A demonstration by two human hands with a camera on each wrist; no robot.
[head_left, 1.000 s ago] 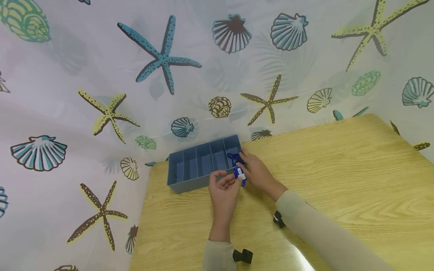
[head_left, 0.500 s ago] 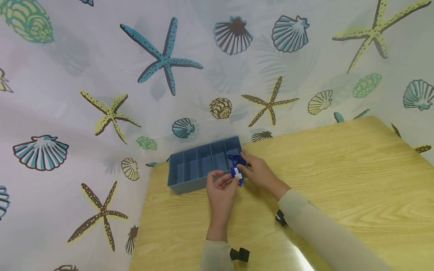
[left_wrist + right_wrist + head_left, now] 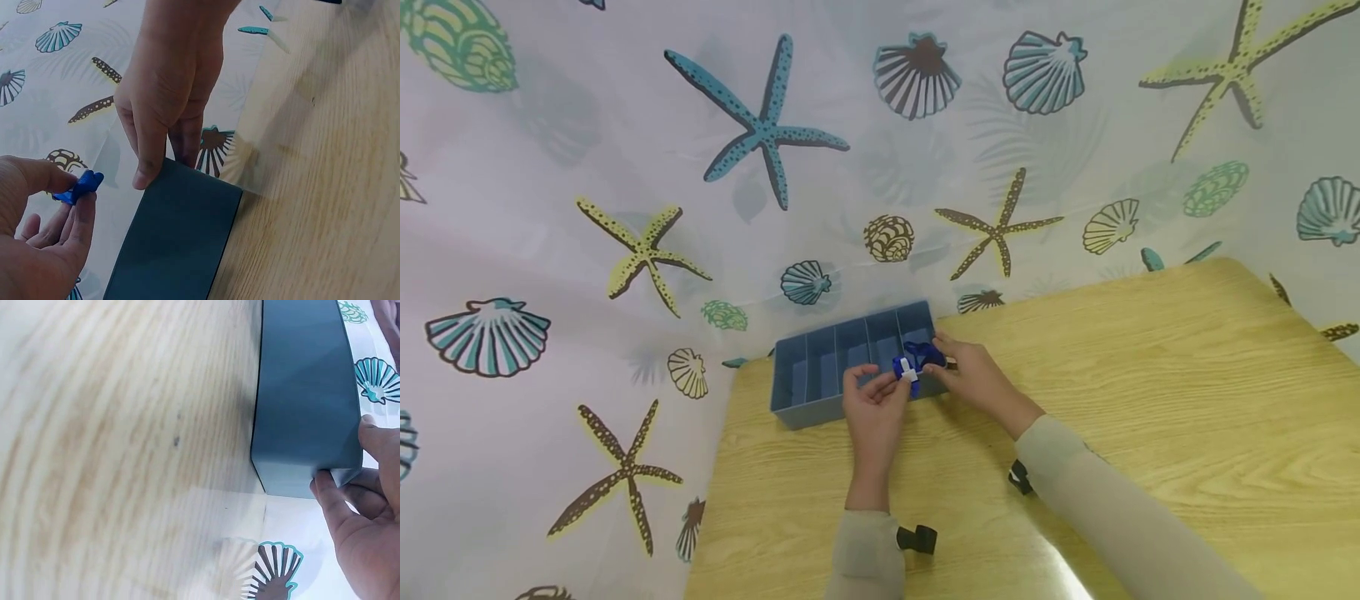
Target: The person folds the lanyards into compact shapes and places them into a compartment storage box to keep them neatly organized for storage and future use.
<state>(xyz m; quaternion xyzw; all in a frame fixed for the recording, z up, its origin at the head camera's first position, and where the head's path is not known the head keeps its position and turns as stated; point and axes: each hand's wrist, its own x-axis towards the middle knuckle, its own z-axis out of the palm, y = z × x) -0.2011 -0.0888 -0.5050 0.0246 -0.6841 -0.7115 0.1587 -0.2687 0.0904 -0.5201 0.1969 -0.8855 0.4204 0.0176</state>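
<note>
My left hand [image 3: 874,425] pinches a small blue wrapped candy [image 3: 906,369] with a white patch between thumb and fingers. It is held over the front rim of a grey-blue divided box [image 3: 816,410], near the right end. In the left wrist view the candy [image 3: 81,187] looks shiny and twisted. Inside the rightmost compartment lies another blue, wrapper-like thing [image 3: 919,351], its kind unclear. My right hand [image 3: 981,379] grips the box's right end wall; in the right wrist view its fingers [image 3: 334,503] press the outside of that end, with the thumb at the rim.
The box stands on a wood-grain table [image 3: 1135,375] against a white curtain [image 3: 880,167] printed with shells and starfish. Its several compartments lie side by side. Black strapped pieces [image 3: 917,539] hang at both wrists.
My left hand has moved left and slightly away from me with the candy, from beside the box's right corner to over its front rim. The right hand stays at the box's end.
</note>
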